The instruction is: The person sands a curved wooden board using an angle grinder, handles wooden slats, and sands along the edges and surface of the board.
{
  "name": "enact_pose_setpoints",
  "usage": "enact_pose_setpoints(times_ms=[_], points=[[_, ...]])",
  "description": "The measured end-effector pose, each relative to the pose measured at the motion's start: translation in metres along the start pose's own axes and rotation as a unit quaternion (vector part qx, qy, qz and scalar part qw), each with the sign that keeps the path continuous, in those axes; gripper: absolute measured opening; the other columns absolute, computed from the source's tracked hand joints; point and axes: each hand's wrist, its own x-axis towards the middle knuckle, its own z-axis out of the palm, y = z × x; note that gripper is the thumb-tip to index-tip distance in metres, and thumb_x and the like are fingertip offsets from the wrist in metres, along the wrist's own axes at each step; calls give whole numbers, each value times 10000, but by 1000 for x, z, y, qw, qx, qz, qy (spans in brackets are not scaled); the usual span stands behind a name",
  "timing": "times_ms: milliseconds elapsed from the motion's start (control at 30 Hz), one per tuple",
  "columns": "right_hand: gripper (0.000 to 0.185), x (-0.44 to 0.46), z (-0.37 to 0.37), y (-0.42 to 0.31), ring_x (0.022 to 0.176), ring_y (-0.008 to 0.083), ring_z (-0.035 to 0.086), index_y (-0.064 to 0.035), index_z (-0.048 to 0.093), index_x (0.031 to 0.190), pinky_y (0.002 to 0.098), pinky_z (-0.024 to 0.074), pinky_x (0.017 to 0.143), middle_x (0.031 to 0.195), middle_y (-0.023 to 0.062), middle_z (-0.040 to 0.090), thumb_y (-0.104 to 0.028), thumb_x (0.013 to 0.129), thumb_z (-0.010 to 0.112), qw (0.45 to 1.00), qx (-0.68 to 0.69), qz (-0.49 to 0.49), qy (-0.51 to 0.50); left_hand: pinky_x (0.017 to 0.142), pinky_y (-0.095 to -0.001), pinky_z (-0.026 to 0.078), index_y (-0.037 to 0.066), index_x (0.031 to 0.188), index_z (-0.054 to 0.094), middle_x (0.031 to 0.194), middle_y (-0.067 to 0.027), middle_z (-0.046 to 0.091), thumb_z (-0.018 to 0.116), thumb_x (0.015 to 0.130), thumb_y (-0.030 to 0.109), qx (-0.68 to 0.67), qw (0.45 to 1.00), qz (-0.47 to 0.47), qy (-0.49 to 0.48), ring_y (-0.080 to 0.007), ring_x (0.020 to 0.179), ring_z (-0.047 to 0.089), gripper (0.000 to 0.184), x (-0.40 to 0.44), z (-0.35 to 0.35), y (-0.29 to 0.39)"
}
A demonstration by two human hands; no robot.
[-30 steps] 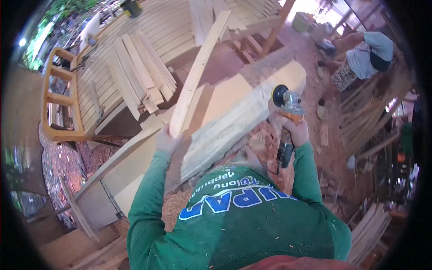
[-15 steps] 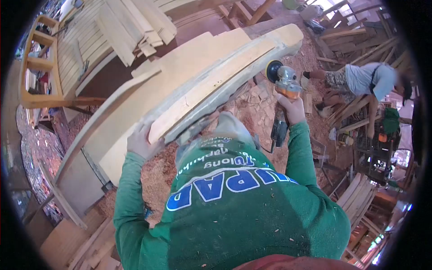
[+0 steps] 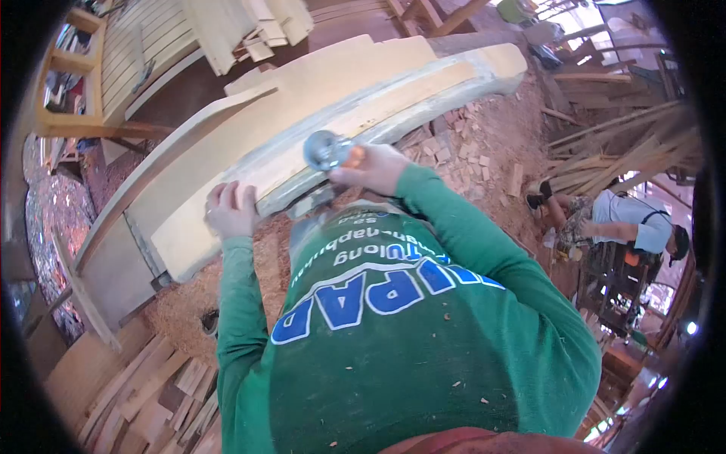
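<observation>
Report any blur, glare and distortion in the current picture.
Head view: the power tool in the right hand is smeared, probably by motion, while the green shirt is clear enough to read its large lettering; a small bright light glares at lower right; wide-angle distortion bends straight lines inside a dark, rounded border.

Long pale plank (image 3: 401, 94) on grey-smeared timber (image 3: 450, 99); offcuts (image 3: 461, 151) littering floor (image 3: 518, 121).
</observation>
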Motion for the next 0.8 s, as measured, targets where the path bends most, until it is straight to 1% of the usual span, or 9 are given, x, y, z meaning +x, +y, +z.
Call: enact_pose_setpoints(times_ms=[33, 133, 200, 233, 267, 367, 500, 567, 800], points=[[678, 5, -7, -14, 1022, 381, 720, -61, 722, 1195, 446, 549, 945, 1043, 235, 749, -669, 913, 619, 997, -68, 0, -25, 1068, -530, 431, 141, 1228, 753, 1337, -136, 613, 805, 842, 467, -1, 999, -27, 42, -339, 1223, 591, 509, -2, 9, 2], [695, 16, -15, -6, 1046, 348, 715, -37, 687, 1263, 410, 537, 968, 1099, 221, 744, -626, 894, 702, 998, -6, 27, -56, 1166, -600, 317, 151, 1360, 673, 1528, -194, 492, 629, 950, 546, 114, 988, -82, 64, -354, 1416, 466, 571, -7, 22, 17], [727, 18, -28, 12, 1023, 392, 708, -50, 706, 1234, 441, 542, 950, 1073, 247, 736, -678, 871, 669, 999, -3, 37, -3, 1218, -631, 218, 202, 1486, 564, 1640, -187, 378, 513, 1008, 548, 154, 980, -121, 49, -348, 1527, 335, 593, -9, 33, 22], [744, 18, -34, 23, 1012, 415, 704, -57, 715, 1220, 456, 545, 941, 1060, 261, 732, -705, 859, 652, 999, -2, 42, 22, 1218, -631, 215, 213, 1501, 546, 1650, -174, 369, 499, 1016, 540, 174, 976, -126, 48, -345, 1532, 327, 588, -9, 36, 24], [752, 19, -48, 37, 1015, 368, 721, -39, 703, 1244, 436, 549, 936, 1074, 239, 742, -683, 856, 677, 996, 26, 89, 10, 1219, -631, 213, 224, 1517, 529, 1660, -160, 361, 484, 1024, 533, 194, 971, -131, 46, -343, 1538, 320, 583, -9, 39, 26], [767, 11, -93, 91, 1001, 286, 724, -21, 686, 1282, 407, 554, 919, 1083, 182, 753, -656, 851, 714, 989, 107, 83, 55, 1217, -633, 218, 246, 1556, 478, 1683, -122, 340, 450, 1040, 512, 231, 962, -140, 40, -335, 1551, 302, 581, -8, 42, 31], [630, -13, -172, 129, 1033, 172, 668, 0, 664, 1322, 341, 527, 925, 1148, 84, 721, -488, 933, 749, 952, 268, 117, 94, 1214, -631, 229, 263, 1579, 446, 1695, -105, 330, 447, 1040, 497, 244, 958, -147, 27, -326, 1559, 289, 588, -6, 39, 35], [571, -23, -210, 148, 1032, 141, 644, 3, 668, 1315, 301, 499, 922, 1166, 66, 706, -434, 957, 749, 953, 224, 135, 154, 1216, -629, 224, 260, 1577, 448, 1692, -108, 337, 447, 1038, 492, 248, 958, -143, 29, -331, 1557, 296, 587, -4, 40, 33], [635, -41, -311, 254, 972, 113, 619, -22, 650, 1316, 272, 489, 867, 1105, 34, 690, -549, 967, 701, 926, 293, 199, 133, 1221, -623, 202, 254, 1580, 448, 1689, -118, 343, 467, 1026, 485, 228, 963, -140, 31, -342, 1549, 318, 600, -4, 38, 34]])
